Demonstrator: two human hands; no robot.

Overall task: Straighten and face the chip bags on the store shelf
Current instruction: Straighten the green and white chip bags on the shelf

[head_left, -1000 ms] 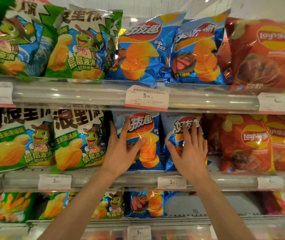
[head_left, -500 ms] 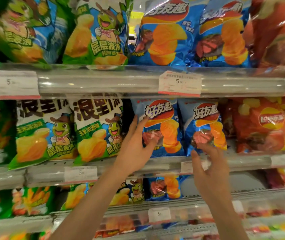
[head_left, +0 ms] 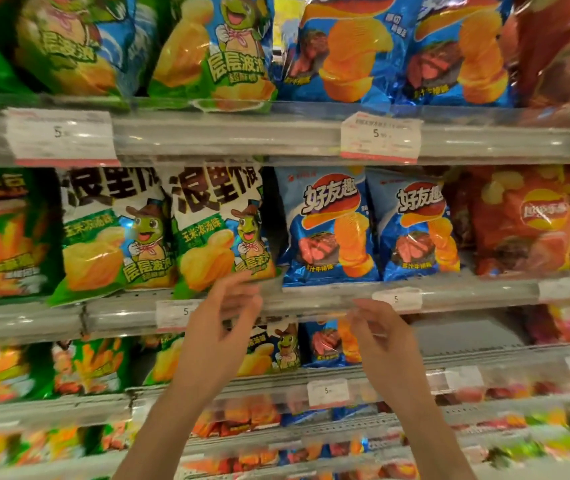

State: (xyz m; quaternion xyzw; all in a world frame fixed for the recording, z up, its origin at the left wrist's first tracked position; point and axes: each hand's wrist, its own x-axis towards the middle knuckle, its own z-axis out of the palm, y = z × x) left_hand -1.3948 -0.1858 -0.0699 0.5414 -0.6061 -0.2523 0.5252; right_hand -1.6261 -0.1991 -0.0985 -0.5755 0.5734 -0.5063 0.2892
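Two blue chip bags stand upright side by side on the middle shelf, the left blue bag [head_left: 328, 226] and the right blue bag [head_left: 415, 226], both facing out. To their left stand two green-and-white bags with a cartoon frog [head_left: 221, 230]. My left hand [head_left: 221, 327] hovers just below the nearer frog bag, in front of the shelf rail, fingers apart and holding nothing. My right hand [head_left: 380, 337] hangs below the blue bags, fingers loosely curled and empty. Neither hand touches a bag.
Red bags [head_left: 522, 220] fill the right of the middle shelf; green bags [head_left: 2, 233] fill the left. A clear rail with price tags [head_left: 380, 138] fronts each shelf. More blue and frog bags stand above. The shelf below shows a bare gap [head_left: 460, 334] at right.
Both hands have come off the two blue bags and dropped below the middle shelf rail. My left hand shifted left toward the frog bag. The camera view has tilted downward.
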